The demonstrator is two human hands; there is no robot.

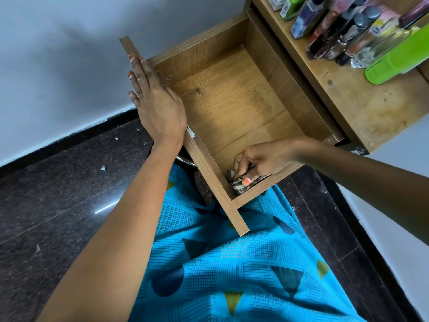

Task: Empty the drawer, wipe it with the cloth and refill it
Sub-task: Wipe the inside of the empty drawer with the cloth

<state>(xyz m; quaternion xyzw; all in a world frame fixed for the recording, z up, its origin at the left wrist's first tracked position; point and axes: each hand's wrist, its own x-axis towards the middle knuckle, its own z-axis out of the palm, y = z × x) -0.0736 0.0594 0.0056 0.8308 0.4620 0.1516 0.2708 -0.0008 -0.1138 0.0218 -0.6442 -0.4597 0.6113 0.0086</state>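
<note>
A brown wooden drawer [232, 96] is observed pulled out of a wooden bench [359, 101]. Its inner floor is seen bare except at the 6 o'clock corner. There a grey patterned cloth [239, 187] is bunched against the drawer floor. The cloth is pinched by the right hand [262, 159], with fingers and thumb curled round it. The left hand [155, 101] is laid flat on the drawer's front panel [209, 180] at 9 o'clock, its fingers straight and pressed together. A cluster of assorted bottles [348, 31] is noted on the bench top at 1 o'clock. A blue patterned garment [232, 263] is recorded at 6 o'clock, and a dark speckled stone floor [58, 194] at 8 o'clock.
</note>
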